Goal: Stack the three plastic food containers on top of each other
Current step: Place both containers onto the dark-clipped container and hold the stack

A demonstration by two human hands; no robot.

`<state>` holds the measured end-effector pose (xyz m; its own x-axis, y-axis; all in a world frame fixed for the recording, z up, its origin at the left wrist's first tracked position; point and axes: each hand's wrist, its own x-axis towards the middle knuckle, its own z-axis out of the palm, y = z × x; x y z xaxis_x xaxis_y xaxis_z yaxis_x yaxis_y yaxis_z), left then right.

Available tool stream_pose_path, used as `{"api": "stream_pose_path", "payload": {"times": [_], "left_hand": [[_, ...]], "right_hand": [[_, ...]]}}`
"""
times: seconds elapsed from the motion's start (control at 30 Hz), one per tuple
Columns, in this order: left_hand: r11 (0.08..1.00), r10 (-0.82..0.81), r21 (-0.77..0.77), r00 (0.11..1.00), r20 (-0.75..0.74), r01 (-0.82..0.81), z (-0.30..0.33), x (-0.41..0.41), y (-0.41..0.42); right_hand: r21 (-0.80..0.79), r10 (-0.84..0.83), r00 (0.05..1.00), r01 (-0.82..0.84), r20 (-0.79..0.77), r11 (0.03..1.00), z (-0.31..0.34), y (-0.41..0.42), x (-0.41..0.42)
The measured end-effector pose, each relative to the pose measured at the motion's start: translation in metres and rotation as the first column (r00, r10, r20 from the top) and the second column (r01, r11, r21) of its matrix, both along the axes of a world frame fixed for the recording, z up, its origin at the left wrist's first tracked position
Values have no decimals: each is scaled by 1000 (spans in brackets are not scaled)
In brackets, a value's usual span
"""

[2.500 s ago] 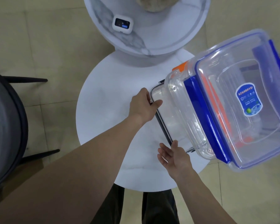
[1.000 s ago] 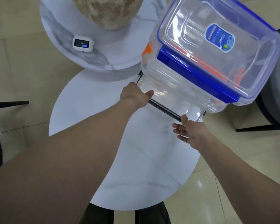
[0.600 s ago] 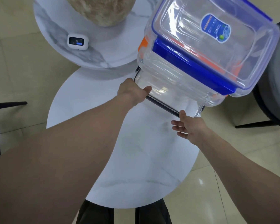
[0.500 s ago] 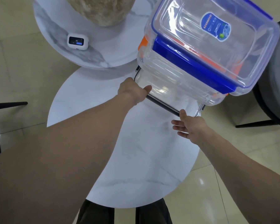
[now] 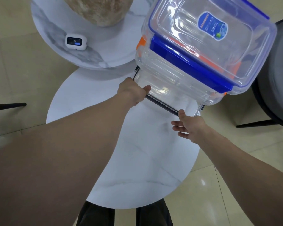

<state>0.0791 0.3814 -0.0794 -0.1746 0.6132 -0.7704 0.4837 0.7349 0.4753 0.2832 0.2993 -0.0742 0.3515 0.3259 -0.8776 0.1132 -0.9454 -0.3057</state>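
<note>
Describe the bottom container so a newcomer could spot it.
On the lower round table stands a stack of three clear containers. The bottom container is the one that the left hand grips; its rim is dark, while the boxes above have orange and blue clips.

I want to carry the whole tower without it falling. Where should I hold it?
Hold the bottom container, by its two short ends, one hand each side, low down. It carries the orange-clipped one and the blue-lidded one, so gripping higher would probably lift only part.
</note>
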Motion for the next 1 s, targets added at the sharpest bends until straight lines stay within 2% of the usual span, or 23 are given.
{"api": "stream_pose_path", "payload": {"times": [0.47, 0.77, 1.0], "left_hand": [[1000, -8, 14, 1000, -2, 8, -4, -3, -1], [992, 122, -43, 991, 50, -120, -6, -2, -1], [988, 150, 26, 989, 4, -150, -5, 5, -4]], "right_hand": [[-2, -17, 1000, 17, -6, 1000, -1, 0, 2], [-8, -70, 996, 70, -51, 998, 0, 2, 8], [8, -125, 991, 126, -46, 992, 0, 2, 5]]}}
